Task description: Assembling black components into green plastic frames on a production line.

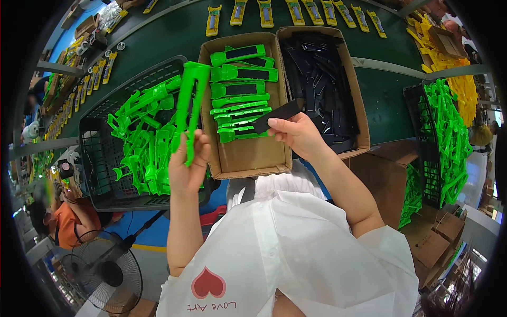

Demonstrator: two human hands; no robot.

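Note:
My left hand grips a long bright green plastic housing, held upright over the seam between a black crate and a cardboard box. My right hand pinches a flat black plastic strip by its near end, above the cardboard box. That box holds a row of assembled green housings with black inserts. The neighbouring cardboard box is full of black strips.
A black crate of loose green housings sits at the left. A green conveyor carries yellow parts along the back. Another crate of green parts stands at right. A floor fan and another person are lower left.

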